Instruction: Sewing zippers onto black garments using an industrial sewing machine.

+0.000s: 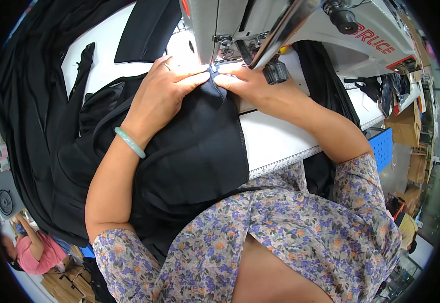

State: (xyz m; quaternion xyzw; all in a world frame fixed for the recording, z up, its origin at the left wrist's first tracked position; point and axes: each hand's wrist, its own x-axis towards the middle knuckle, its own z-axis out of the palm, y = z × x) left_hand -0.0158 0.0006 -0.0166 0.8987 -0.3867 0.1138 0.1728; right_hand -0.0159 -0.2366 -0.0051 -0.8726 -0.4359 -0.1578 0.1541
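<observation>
Pinches the black cloth (195,136) with both bare hands, thumbs bent inward and fingertips close together, with the left hand (164,83) and right hand (258,91) on either side of a narrow dark strip (217,92). Has the cloth on the near part of the white surface (275,136), hanging over its near edge, with its far end just beside the needle area of the sewing machine (202,25). Wears a pale green bangle (129,142) on the left wrist. Has more black fabric (28,101) heaped along the left and a flat black piece (147,30) at far left of the machine. Has a cardboard box (404,129) at right, beyond a blue holed panel (381,149); cannot tell what is in the box.
</observation>
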